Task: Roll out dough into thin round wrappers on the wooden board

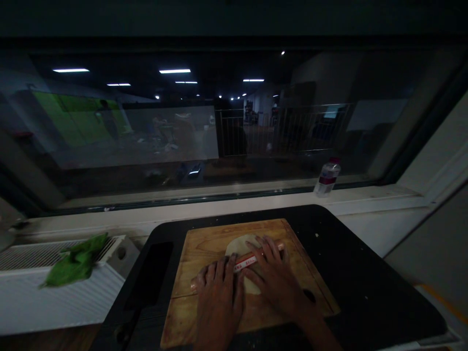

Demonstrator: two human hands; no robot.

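Head view: L hand (218,295) & R hand (275,273) both palm-down on rolling pin (245,263), fingers laid over top, tips reaching past far side. Neither clenched; grip = loose, flat-ish press on pin. Underside of fingers/palms hidden, can't tell contact there.

Pin lies across dough (237,245), slightly slanted, R end farther from person. White label w/ red lettering shows in gap btwn hands. L pin end pokes out just beside L fingers; R end just beside R fingers.

Dough = flat pale sheet, under mid/R part of pin, visible btwn hands, both beyond & on near side of pin. R hand partly covers it; L hand mostly over bare board, thumb side near dough's L edge.

Wooden board (204,240) sits on blk table (351,278). Dark flat tool w/ handle (149,273) L of board. Green cloth (75,263) on radiator (32,302). Bottle (327,176), pinkish cap, upright-ish on sill (175,208).
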